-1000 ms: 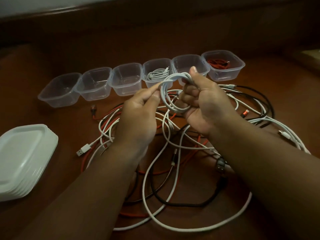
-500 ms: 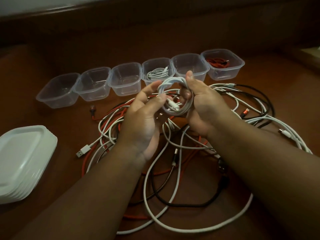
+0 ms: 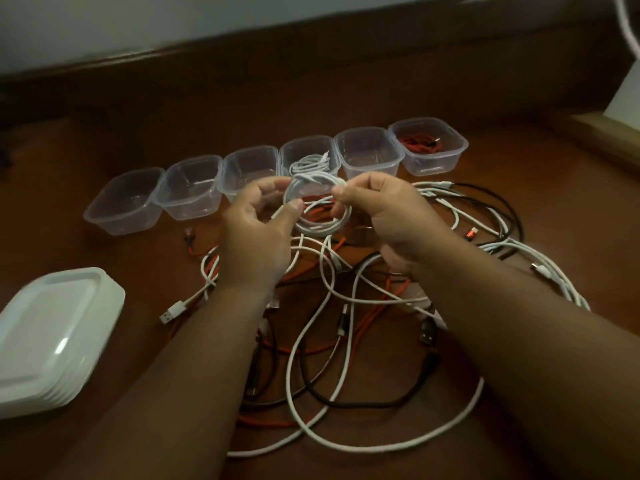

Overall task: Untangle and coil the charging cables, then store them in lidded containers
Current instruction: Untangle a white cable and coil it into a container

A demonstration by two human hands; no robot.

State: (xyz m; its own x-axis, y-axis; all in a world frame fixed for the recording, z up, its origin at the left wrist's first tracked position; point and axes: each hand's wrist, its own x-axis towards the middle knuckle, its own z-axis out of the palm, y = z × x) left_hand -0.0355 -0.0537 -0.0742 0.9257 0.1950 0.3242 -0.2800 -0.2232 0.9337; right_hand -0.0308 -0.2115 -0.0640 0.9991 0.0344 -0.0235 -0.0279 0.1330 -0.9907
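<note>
Both hands share one grip on the white cable coil (image 3: 317, 206), held up in the frame's centre, just in front of the container row. Left hand (image 3: 258, 237): thumb and fingers curled round the coil's left side, pinching the loops. Right hand (image 3: 384, 220): thumb and forefinger pinch the coil's upper right edge, other fingers curled under it.

Below the hands: loose tangle of cables (image 3: 346, 341), white, black and red, spread over the brown desk (image 3: 104, 393) from centre to lower right. One white USB plug (image 3: 172, 311) sticks out at the tangle's left edge. An orange connector (image 3: 471, 233) sits at the right, among black and white loops.

Open desk: a strip between tangle and lid stack at lower left, plus bare surface behind the containers up to the dark raised edge (image 3: 311, 53) across the top.

Six clear containers (image 3: 124, 202) in a row, touching or nearly touching, lidless, running from middle left to upper right. Fourth from left (image 3: 308, 154) holds a coiled white cable. Far right one (image 3: 429, 147) holds a red cable. Other four look empty.

Stack of white lids (image 3: 52, 334) at the lower left frame edge, well apart from the containers.
</note>
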